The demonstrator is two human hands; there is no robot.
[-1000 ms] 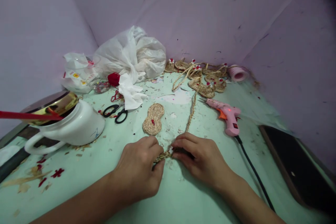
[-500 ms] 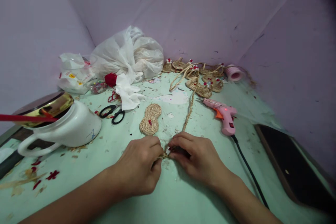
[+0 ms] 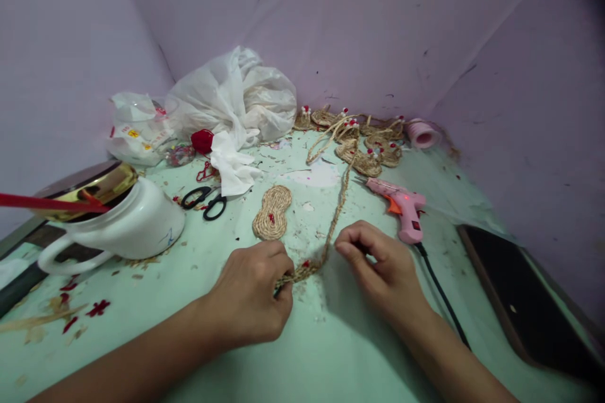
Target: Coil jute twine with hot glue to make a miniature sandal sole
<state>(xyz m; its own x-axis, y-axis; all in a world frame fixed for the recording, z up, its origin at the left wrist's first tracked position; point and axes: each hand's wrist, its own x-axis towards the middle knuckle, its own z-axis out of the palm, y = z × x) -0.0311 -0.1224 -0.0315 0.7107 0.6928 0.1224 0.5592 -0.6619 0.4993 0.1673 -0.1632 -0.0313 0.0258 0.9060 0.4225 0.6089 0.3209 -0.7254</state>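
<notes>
My left hand (image 3: 258, 293) is closed around the end of a braided straw cord (image 3: 339, 208). From its fingers the cord runs right, bends upward and reaches toward the straw pieces at the back. A small red bit (image 3: 305, 264) shows on the cord near the bend. My right hand (image 3: 378, 264) is just right of the cord, apart from it, thumb and forefinger pinched together; anything between them is too small to make out. Beyond my left hand lies a coiled straw sole shape (image 3: 273, 213) with a red mark on it.
A pink glue gun (image 3: 399, 204) lies at right, its cable running past my right hand, near a dark phone-like slab (image 3: 524, 302). Black-handled scissors (image 3: 205, 201), white tissue (image 3: 232, 167), a white mug (image 3: 154, 220) and a plastic bag (image 3: 236, 97) stand left. Several straw slippers (image 3: 362, 160) lie behind.
My right hand has let go of the cord and moved right and slightly up. The cord's bend and red bit are now uncovered. My left hand keeps its grip.
</notes>
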